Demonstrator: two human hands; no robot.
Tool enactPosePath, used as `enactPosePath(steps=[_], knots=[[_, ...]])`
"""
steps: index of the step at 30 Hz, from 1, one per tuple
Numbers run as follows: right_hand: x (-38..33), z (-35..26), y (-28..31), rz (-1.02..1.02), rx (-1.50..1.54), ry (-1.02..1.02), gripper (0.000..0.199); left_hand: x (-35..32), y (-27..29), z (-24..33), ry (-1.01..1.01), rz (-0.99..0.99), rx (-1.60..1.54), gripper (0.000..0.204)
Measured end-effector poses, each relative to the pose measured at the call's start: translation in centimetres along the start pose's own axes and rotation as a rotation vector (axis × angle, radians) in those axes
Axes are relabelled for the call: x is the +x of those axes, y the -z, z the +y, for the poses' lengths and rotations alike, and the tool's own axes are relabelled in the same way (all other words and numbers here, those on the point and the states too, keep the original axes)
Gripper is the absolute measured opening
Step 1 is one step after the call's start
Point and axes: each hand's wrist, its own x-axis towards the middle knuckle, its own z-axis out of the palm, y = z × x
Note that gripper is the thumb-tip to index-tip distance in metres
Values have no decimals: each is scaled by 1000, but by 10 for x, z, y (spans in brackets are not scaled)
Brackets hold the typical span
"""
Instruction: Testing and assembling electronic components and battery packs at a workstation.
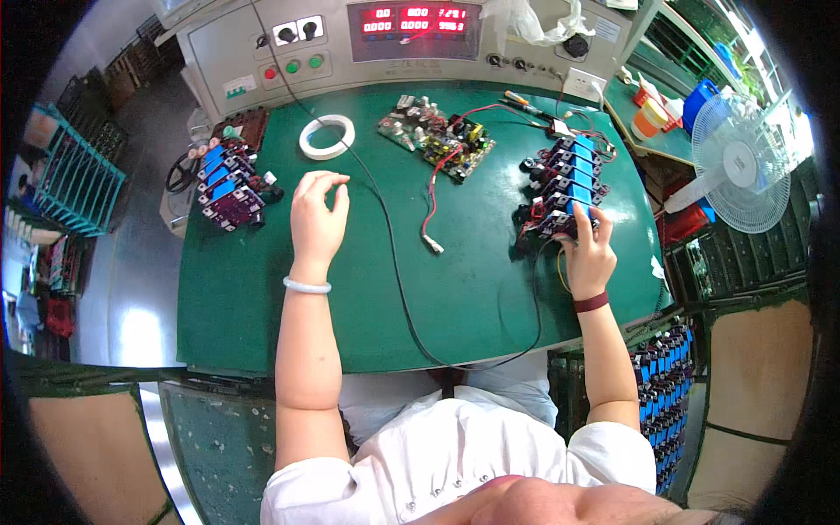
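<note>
My left hand [318, 219] hovers over the green bench with nothing in it, its fingers bent loosely and the thumb apart. It lies between a roll of white tape [326, 137] and a small group of dark circuit boards with blue parts [229, 185] on the left. At the right, a row of similar circuit boards [573, 179] stands close together. My right hand [589, 254] is at the near end of that row, thumb and fingers closed on the nearest circuit board [557, 225]. Part of that board is hidden by the fingers.
A bare circuit board assembly [437, 136] with a red cable lies mid-bench. A black cable [394, 254] loops across the green bench top [350, 337]. Behind stands a control panel [324, 66] with red digits. A white fan [739, 166] is at the right.
</note>
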Motion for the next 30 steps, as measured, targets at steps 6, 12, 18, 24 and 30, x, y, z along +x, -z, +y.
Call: enactPosePath(steps=[6,12,18,24,30], knots=[[12,4,-9,-72,-56,-49,74,1,0,-9,79,101,-49,13],[4,-24,26,-17,121,-137,69,5,17,-34,130,455,205,34],[-24,-59,110,172,430,68,37,7,46,-74,321,789,555,65],[-27,-84,140,193,706,302,23,6,43,-85,480,667,486,87],[-26,-112,126,1,883,320,26,10,54,-49,358,894,385,77]])
